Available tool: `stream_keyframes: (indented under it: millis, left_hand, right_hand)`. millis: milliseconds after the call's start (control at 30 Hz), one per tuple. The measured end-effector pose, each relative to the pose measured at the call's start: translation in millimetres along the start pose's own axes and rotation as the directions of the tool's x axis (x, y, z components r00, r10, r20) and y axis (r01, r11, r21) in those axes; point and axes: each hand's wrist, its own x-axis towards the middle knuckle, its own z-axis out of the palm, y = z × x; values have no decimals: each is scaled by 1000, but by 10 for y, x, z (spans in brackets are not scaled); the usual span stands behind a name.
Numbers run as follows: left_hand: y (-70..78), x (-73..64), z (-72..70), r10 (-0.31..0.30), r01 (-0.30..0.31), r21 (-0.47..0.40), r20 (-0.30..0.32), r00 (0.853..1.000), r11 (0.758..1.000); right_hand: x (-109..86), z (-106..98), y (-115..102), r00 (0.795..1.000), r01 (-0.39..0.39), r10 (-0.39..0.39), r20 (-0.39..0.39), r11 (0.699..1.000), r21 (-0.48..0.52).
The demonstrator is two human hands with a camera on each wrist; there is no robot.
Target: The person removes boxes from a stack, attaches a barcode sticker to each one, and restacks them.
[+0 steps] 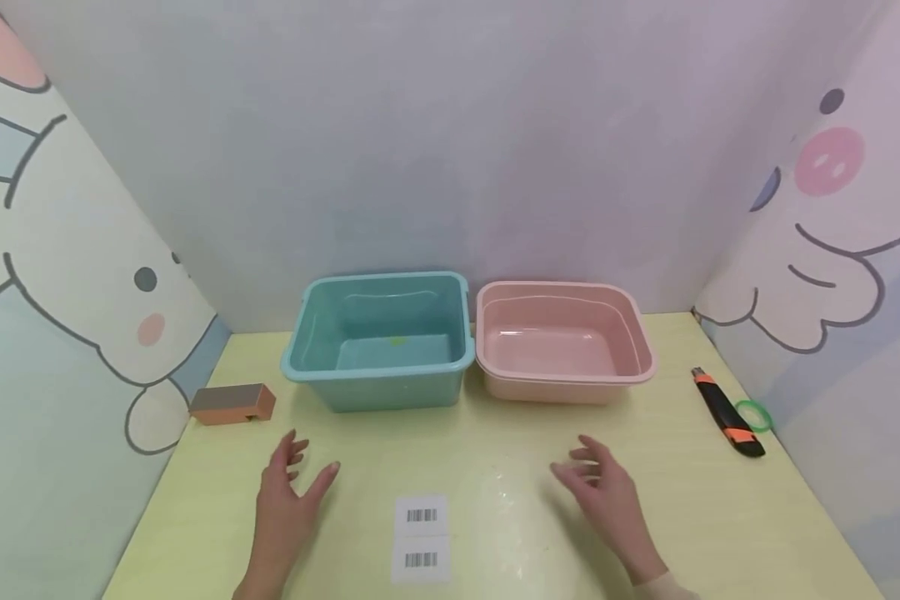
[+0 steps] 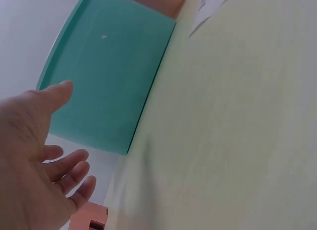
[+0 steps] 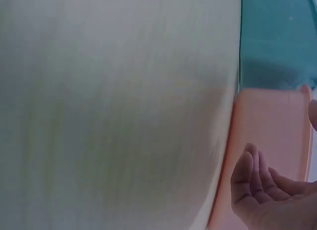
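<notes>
My left hand (image 1: 281, 504) hovers over the left side of the table, thumb spread from loosely bent fingers, holding nothing. To the right, my right hand (image 1: 603, 500) is likewise relaxed, its palm turned inward and nothing in it. Beyond the hands stand a teal plastic basin (image 1: 390, 392) and a pink plastic basin (image 1: 562, 390), side by side. A small yellow-green spot shows on the teal basin's floor. Between the hands lies a white paper with two barcodes (image 1: 422, 537). In the left wrist view, the left thumb overlaps the teal basin's wall (image 2: 104, 71).
An orange block with a grey top (image 1: 232, 405) and a notch lies at the left edge. At the right edge are a black and orange utility knife (image 1: 723, 408) and a green ring (image 1: 753, 405) beside it. Walls with cartoon drawings enclose the pale yellow table (image 1: 765, 533).
</notes>
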Motion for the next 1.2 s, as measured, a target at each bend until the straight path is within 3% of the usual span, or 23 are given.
stream_keyframes:
  millis: [133, 233, 400, 533, 800, 1033, 1200]
  left_hand:
    - [-7, -211, 121, -50, 42, 79, 104, 993, 996]
    - [8, -380, 246, -65, 44, 140, 147, 987, 989]
    - [51, -611, 410, -58, 12, 233, 192, 980, 973]
    - [97, -716, 518, -7, -42, 236, 204, 979, 971]
    - [218, -841, 670, -20, -26, 224, 201, 979, 974]
    - [268, -891, 770, -19, -19, 232, 160, 987, 972]
    - [298, -892, 792, -7, -29, 239, 146, 989, 971]
  right_hand:
    - [-129, 289, -94, 994, 34, -38, 106, 999, 39]
    - [-213, 484, -149, 977, 63, -69, 204, 997, 33]
    - [-324, 743, -227, 915, 190, -161, 370, 981, -43]
    - [-386, 887, -300, 881, 279, -206, 425, 953, -116]
    - [-557, 1134, -480, 888, 245, -151, 435, 955, -169]
    - [-573, 1287, -479, 870, 164, -137, 474, 986, -16]
    - [-544, 1369, -471, 882, 123, -154, 445, 988, 97]
